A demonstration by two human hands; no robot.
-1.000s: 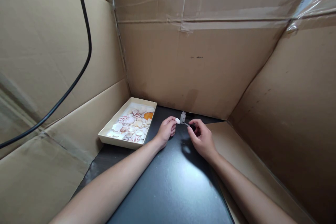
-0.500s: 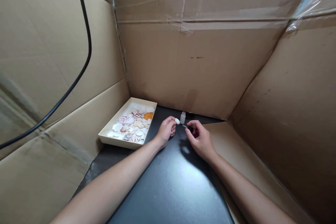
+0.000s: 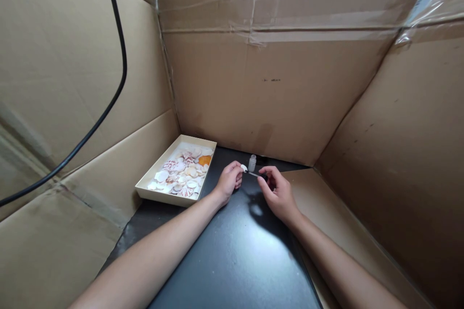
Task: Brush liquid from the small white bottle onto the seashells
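My left hand [image 3: 230,178] is closed, pinching a small white seashell [image 3: 243,167] between thumb and forefinger. Opposite it, my right hand [image 3: 276,189] grips a thin brush [image 3: 253,174] whose dark tip meets the shell's edge, or comes very close to it. The brush's other end is dark and mostly hidden behind my fingers. Just behind the shell, a small pale bottle [image 3: 252,163] stands upright with its neck uncapped. To the left of my left hand, a shallow cream tray [image 3: 161,197] holds many white, striped and orange shells [image 3: 181,174].
Underneath is a dark tabletop [image 3: 224,260]. Cardboard walls [image 3: 246,87] enclose it at the back and sides. A flat cardboard sheet [image 3: 326,212] lies along the right edge, and a black cable [image 3: 121,77] hangs at the left.
My right hand shifts slightly, and the brush's dark tip now sits at the shell. The shell has turned a little in my left fingers. The bottle and tray stay put.
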